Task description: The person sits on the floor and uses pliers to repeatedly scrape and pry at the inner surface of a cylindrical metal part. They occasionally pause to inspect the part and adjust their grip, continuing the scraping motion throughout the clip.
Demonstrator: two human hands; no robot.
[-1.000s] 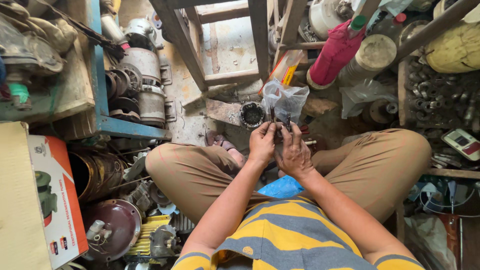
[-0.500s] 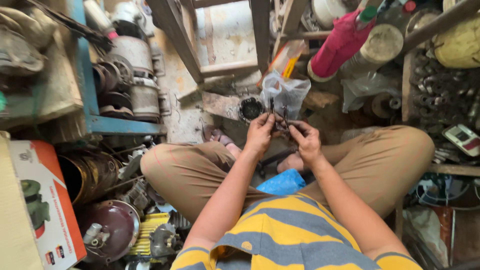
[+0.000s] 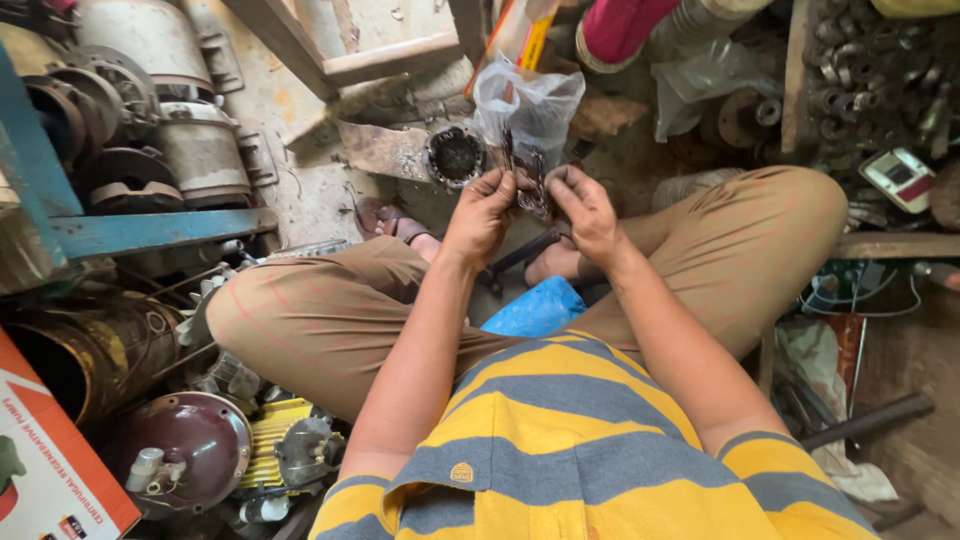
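From the head camera I see both hands raised together in the upper middle of the frame. My left hand [image 3: 482,215] and right hand [image 3: 585,210] are each pinched narrow on a small dark metal part [image 3: 530,190] held between them, just in front of a clear plastic bag [image 3: 527,105] that stands behind it. I cannot make out the part's exact shape; it looks like a bunch of thin linked or wiry pieces.

I judge it light and stiff, probably oily and so a bit slippery, not fragile. It is best held by fingertip pinches at its two ends, as both hands do now. The bag is soft and crinkly and would collapse if grabbed by its side; the gathered top is the place to take it.

The floor is stained bare concrete [image 3: 300,190], crowded. At upper left lie grey motor housings [image 3: 200,140] by a blue metal frame [image 3: 150,230]. At lower left sits a maroon pump casing [image 3: 195,445] near an orange cardboard box [image 3: 50,480]. A round dark bearing-like ring [image 3: 455,155] lies just left of the bag. A blue cloth [image 3: 535,308] rests between the crossed legs.
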